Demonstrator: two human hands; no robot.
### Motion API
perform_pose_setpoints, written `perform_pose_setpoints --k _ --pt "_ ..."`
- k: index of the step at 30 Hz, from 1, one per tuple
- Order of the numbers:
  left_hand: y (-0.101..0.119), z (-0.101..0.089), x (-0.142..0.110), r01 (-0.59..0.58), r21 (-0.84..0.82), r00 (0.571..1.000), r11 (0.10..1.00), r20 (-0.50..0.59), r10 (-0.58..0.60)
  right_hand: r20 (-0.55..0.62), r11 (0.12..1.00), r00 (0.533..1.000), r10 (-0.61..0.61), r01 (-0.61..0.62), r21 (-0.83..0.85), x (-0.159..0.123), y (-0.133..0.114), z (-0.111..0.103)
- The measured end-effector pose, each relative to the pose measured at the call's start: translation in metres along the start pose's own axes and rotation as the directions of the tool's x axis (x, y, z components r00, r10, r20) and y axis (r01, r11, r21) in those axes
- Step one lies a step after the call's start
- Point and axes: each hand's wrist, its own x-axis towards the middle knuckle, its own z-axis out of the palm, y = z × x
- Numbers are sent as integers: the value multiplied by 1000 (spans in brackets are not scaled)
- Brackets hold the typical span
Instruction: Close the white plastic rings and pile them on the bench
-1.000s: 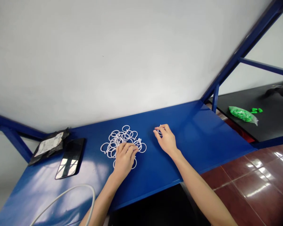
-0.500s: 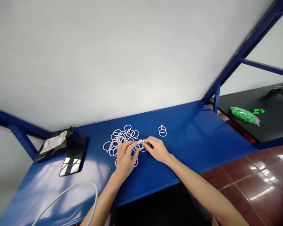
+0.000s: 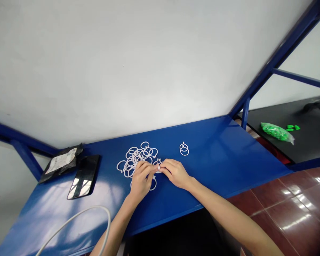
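Observation:
Both of my hands meet at the right edge of a loose pile of thin white plastic rings point(image 3: 131, 165), which have small knobs on them. My left hand point(image 3: 141, 181) pinches a white ring point(image 3: 159, 168) between thumb and fingers. From the other side my right hand point(image 3: 176, 174) grips the same ring, its fingertips close to the left ones. Most of this ring is hidden by the fingers. Another white ring point(image 3: 154, 185) lies partly under my left hand. Farther right, two overlapping white rings point(image 3: 184, 148) lie apart from the pile.
The blue table point(image 3: 216, 153) backs onto a pale wall. To the left lie a black phone point(image 3: 84, 177) and a black plastic package point(image 3: 61, 161). A white cable point(image 3: 77, 214) arcs in front. On a black table at right is a bag of green pieces point(image 3: 277, 133).
My hands have come closer together, and the fingers of both have closed on the ring, covering more of it. The pile and the two separate rings stay where they were.

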Motion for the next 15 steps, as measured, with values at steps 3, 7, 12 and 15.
perform_pose_setpoints --k 3,7,12,15 --pt "0 0 0 19 -36 1000 999 16 -18 35 997 999 -16 19 -80 -2 -1 3" --pt "3 3 -3 1 -39 1000 999 -4 -1 60 987 997 -50 59 -148 -3 -1 4" --pt "2 7 -6 -70 -4 997 998 -41 70 71 980 994 -84 95 -173 -3 1 1" --pt "0 7 -7 -91 25 995 996 -29 92 82 987 994 -68 78 -138 -3 1 0"
